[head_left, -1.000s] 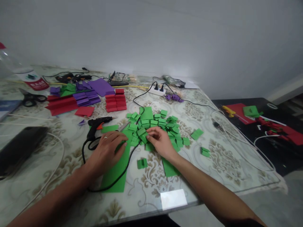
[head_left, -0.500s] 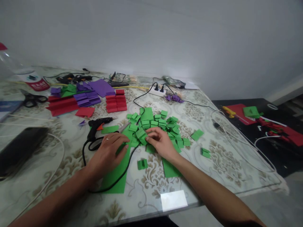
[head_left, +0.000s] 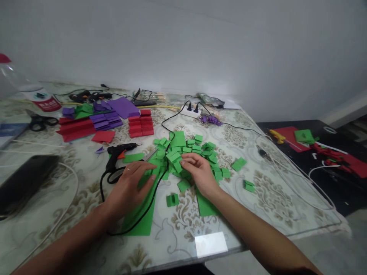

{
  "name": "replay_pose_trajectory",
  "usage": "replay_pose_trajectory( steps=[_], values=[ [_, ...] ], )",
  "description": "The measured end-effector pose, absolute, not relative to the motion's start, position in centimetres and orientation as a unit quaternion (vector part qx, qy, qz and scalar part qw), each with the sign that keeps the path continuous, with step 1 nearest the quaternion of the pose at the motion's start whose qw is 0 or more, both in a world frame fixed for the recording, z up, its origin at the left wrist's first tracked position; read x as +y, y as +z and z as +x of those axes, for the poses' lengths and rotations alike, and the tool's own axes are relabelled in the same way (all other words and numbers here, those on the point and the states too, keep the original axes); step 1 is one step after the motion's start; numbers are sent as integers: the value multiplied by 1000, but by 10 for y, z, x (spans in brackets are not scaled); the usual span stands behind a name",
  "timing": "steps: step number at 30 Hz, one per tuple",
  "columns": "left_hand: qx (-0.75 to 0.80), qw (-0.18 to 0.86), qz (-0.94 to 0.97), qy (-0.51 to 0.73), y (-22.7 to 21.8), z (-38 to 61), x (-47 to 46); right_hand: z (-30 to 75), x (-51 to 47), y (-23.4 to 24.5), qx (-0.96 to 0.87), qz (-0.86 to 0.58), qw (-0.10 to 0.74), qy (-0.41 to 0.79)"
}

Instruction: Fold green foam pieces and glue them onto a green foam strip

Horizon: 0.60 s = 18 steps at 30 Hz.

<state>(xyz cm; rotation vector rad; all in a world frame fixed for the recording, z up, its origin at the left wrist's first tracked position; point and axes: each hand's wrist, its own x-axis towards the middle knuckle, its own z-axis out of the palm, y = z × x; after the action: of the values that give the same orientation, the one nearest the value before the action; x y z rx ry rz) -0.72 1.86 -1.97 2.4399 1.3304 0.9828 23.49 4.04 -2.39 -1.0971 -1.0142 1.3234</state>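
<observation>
My right hand (head_left: 201, 175) pinches a folded green paper piece (head_left: 177, 165) between thumb and fingers at the near side of a pile of such green pieces (head_left: 197, 148). My left hand (head_left: 132, 182), with a ring on one finger, hovers palm down with fingers stretched and nothing visible in them. Beneath it lie a long green paper sheet (head_left: 145, 223) and scissors with dark handles (head_left: 115, 175), partly covered by the hand. Just beyond that hand a black glue gun (head_left: 116, 153) rests on its side. Its black cord crosses the sheet.
Red folded strips (head_left: 141, 124), purple strips (head_left: 106, 119) and more black scissors (head_left: 41, 120) lie at the back left. A phone (head_left: 27, 179) is at the left, near a bottle (head_left: 43, 98). A white power strip (head_left: 190, 110) sits at the back; white cables (head_left: 286, 191) trail right.
My right hand has shifted slightly right and toward me, tilting the green piece. Another green piece has slid out nearer to me below the pile. My left hand has barely moved.
</observation>
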Motion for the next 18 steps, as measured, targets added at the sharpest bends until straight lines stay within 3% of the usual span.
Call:
replay_pose_trajectory(
  steps=[6, 13, 18],
  values=[
    [457, 185, 798, 347, -15, -7, 14, 231, 35, -21, -364, -424, 590, 583],
    [439, 448, 692, 357, -18, 1, 12, 219, 17, -21, -419, -387, 491, 659],
    [455, 567, 573, 378, -18, 4, 16, 221, 21, -20, -388, -415, 524, 635]
  ],
)
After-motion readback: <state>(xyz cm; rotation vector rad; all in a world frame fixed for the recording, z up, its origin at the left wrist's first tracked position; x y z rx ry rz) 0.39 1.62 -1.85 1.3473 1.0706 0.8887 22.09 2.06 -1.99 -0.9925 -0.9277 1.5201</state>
